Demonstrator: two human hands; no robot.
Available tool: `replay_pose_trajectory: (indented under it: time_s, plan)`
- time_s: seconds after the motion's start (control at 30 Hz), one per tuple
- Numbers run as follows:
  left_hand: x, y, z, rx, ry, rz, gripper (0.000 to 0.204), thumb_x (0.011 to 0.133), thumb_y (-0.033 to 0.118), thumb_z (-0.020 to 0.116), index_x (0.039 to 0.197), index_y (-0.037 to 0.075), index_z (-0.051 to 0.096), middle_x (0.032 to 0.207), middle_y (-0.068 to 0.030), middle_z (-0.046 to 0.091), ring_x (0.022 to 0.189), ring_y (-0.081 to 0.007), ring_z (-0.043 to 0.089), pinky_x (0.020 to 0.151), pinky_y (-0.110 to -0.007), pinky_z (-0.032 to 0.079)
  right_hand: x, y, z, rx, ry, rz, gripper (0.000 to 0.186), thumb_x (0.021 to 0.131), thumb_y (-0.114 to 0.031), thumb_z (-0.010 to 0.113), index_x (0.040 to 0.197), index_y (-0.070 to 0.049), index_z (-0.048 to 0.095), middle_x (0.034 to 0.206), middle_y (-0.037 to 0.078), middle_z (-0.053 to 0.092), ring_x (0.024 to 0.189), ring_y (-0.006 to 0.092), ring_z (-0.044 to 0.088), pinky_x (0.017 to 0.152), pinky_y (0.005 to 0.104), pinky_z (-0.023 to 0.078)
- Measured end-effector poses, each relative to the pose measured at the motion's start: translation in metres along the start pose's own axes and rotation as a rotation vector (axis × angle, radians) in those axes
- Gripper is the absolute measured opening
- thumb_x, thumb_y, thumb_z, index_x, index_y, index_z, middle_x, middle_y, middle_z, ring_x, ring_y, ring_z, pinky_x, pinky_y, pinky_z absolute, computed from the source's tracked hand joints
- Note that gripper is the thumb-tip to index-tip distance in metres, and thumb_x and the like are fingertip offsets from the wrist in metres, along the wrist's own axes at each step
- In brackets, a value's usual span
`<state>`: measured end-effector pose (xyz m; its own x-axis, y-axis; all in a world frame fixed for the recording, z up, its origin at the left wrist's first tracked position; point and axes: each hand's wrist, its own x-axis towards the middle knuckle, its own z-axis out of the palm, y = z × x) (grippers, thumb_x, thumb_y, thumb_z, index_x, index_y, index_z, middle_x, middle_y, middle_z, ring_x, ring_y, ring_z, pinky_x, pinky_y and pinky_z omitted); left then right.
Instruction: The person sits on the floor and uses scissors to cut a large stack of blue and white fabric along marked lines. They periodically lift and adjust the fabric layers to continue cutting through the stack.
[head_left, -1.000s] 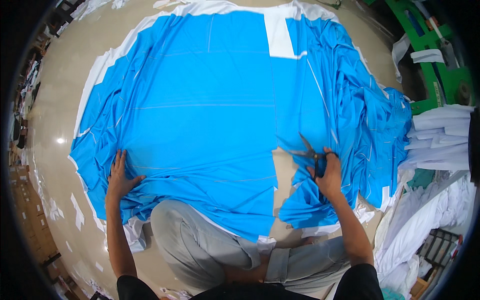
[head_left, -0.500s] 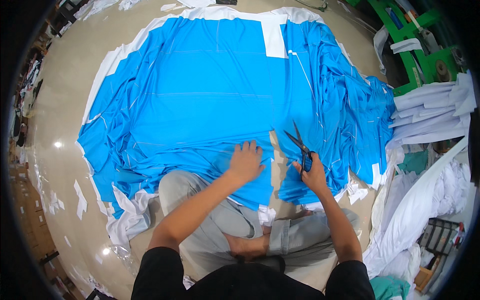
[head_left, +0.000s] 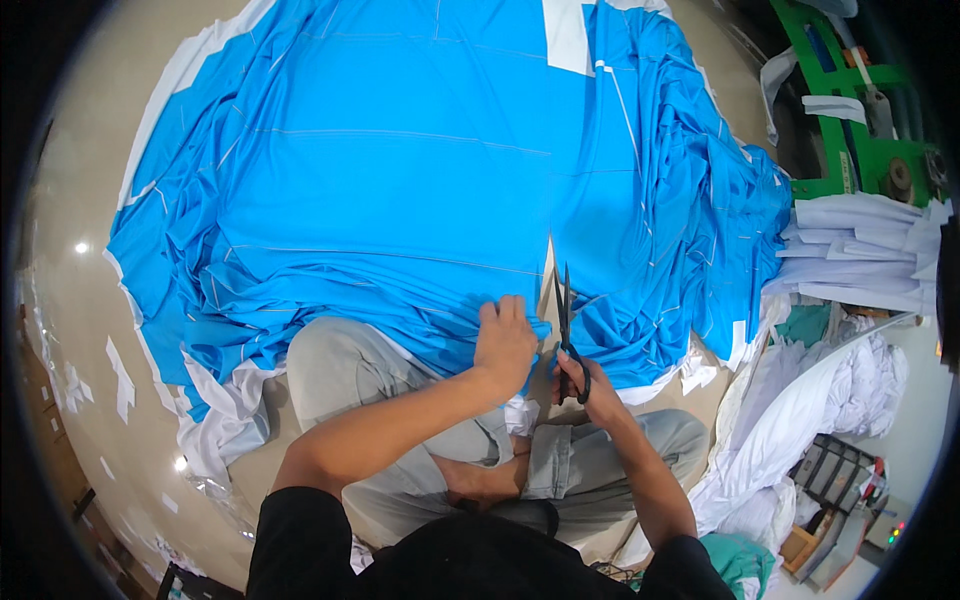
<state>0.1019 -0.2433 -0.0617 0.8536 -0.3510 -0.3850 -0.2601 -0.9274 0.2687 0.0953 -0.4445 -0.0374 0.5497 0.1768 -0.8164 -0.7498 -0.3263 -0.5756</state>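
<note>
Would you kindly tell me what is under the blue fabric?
Beige floor shows in the narrow gap beside the scissors and around the blue fabric. What lies beneath its spread and bunched parts is covered and cannot be seen.

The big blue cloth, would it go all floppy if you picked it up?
Probably very floppy: the blue cloth bunches into soft folds by the left hand. Its narrow creases suggest thin fabric, easily lifted by an edge. Whole, it might drag heavily, spreading so widely over the floor.
</note>
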Motion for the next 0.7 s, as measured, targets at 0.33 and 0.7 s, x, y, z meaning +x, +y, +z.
replay_pose_trajectory:
  time_s: [0.33,0.7]
  plan:
    - [-0.003,-0.002,-0.006,0.009,-0.008,-0.040,0.042,0.091,0.026,0.065,0.123,-0.001,0.072,0.155,-0.0237,0.044,0.139,-0.0464,0.044,0.107,-0.061,0.039,0.064,-0.033,0.020,-0.001,0.074,-0.083,0.055,0.092,-0.055,0.073,0.095,-0.001,0.062,0.064,0.006,0.061,0.053,0.0139,0.059,0.049,0.0286,0.044]
    - [0.002,-0.003,-0.018,0.008,-0.124,-0.022,0.054,0.091,0.024,0.066,0.140,0.005,0.061,0.157,-0.0220,0.042,0.140,-0.0475,0.043,0.106,-0.062,0.039,0.089,-0.035,0.030,-0.011,0.165,-0.149,0.048,0.093,-0.048,0.076,0.083,-0.003,0.064,0.060,0.004,0.062,0.047,0.0114,0.056,0.046,0.0255,0.039]
